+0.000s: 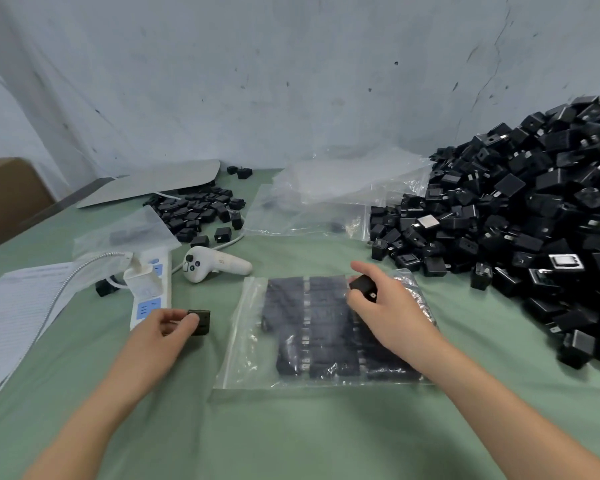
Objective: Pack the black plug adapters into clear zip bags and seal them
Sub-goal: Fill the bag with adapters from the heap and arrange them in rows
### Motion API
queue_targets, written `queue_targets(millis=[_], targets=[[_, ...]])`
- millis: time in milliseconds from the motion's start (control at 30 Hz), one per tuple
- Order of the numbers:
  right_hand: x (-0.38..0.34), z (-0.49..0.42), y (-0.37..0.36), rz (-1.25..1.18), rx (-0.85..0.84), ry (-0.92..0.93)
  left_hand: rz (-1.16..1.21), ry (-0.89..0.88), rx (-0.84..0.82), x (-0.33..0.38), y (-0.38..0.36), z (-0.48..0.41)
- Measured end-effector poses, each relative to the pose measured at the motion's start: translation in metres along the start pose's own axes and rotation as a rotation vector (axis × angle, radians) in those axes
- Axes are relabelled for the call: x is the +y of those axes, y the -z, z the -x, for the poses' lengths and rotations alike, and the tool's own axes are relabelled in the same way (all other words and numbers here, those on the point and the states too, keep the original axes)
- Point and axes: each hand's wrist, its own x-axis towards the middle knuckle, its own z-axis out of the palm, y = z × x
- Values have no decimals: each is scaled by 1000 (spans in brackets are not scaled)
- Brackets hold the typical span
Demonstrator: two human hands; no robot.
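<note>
A clear zip bag (246, 344) lies flat on the green table in front of me, holding several black plug adapters (321, 327) packed in rows. My left hand (168, 323) pinches one black adapter (200, 320) just left of the bag. My right hand (383, 304) hovers over the bag's upper right part and grips another black adapter (363, 287) between thumb and fingers. A big heap of loose adapters (520, 216) fills the right side of the table.
A smaller pile of adapters (201, 211) lies at the back left beside a white tray (153, 183). Spare clear bags (329, 195) lie behind. A white controller (215, 266), a white power strip (151, 289), paper sheets (11, 320) and a cardboard box (4, 199) sit on the left.
</note>
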Motion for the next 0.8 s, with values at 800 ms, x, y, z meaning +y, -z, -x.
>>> queue_targets(millis=[800], targets=[[16, 5, -7, 689, 30, 284, -180, -514, -376, -2, -8, 13]])
